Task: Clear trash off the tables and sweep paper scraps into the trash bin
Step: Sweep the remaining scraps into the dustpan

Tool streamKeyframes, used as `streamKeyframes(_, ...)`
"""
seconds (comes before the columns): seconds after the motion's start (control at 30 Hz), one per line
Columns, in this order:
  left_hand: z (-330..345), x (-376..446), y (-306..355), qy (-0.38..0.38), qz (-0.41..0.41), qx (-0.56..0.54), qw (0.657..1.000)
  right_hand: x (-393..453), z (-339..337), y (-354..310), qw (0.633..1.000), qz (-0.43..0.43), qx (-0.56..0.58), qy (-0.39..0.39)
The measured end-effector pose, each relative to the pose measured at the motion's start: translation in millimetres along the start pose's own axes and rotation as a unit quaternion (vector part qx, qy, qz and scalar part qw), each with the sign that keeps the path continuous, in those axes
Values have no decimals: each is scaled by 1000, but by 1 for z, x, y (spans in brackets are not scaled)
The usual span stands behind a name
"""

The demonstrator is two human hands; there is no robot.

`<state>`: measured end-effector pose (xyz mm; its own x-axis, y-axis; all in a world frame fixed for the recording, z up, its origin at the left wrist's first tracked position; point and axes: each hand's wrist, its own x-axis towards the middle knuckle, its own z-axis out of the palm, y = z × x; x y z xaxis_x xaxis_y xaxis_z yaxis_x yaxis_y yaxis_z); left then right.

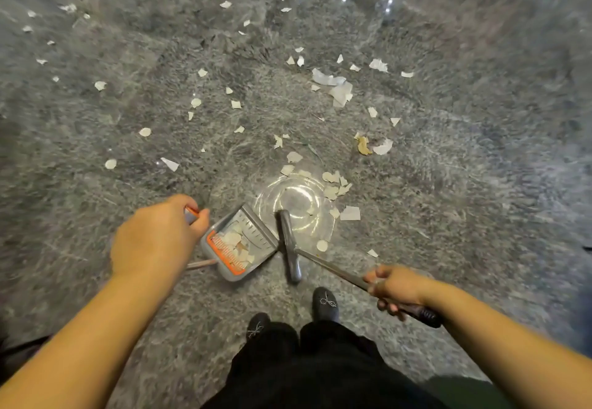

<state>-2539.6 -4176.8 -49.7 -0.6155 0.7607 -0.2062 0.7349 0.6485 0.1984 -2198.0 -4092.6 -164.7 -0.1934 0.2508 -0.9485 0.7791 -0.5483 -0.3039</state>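
A grey dustpan (256, 232) with an orange comb edge stands on the speckled grey floor and holds several white paper scraps. My left hand (153, 235) grips the top of the dustpan's handle, where an orange tip shows. My right hand (394, 287) grips the metal pole of a broom (290, 245), whose grey head lies right at the dustpan's open lip. Its clear bristles (298, 206) fan out over the floor with scraps (334, 184) around them. Many more white paper scraps (336, 88) lie scattered across the floor ahead.
My two dark shoes (325, 304) and black trousers stand just behind the broom. A yellowish crumpled scrap (363, 145) lies to the right among the paper. A dark shape shows at the top right corner.
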Motion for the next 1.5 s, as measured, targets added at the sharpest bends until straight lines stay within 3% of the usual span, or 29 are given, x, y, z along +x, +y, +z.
streamKeyframes(0.23, 7, 2, -21, -38, 57, 14, 998, -8, 29, 25, 999, 2, 13, 46)
streamKeyframes(0.43, 19, 3, -6, -35, 97, 7, 995, -8, 10, 35, 997, 12, 17, 72)
streamKeyframes(1.0, 37, 49, 121, -5, 27, -27, 999, 28, -177, -61, 978, 0, -183, 100)
streamKeyframes(1.2, 35, 65, 142, 7, -3, -57, 998, 48, -213, -94, 968, -16, -224, 112)
streamKeyframes(1.5, 30, 97, 159, -4, 56, -42, 998, 45, -212, -77, 990, -44, -35, 130)
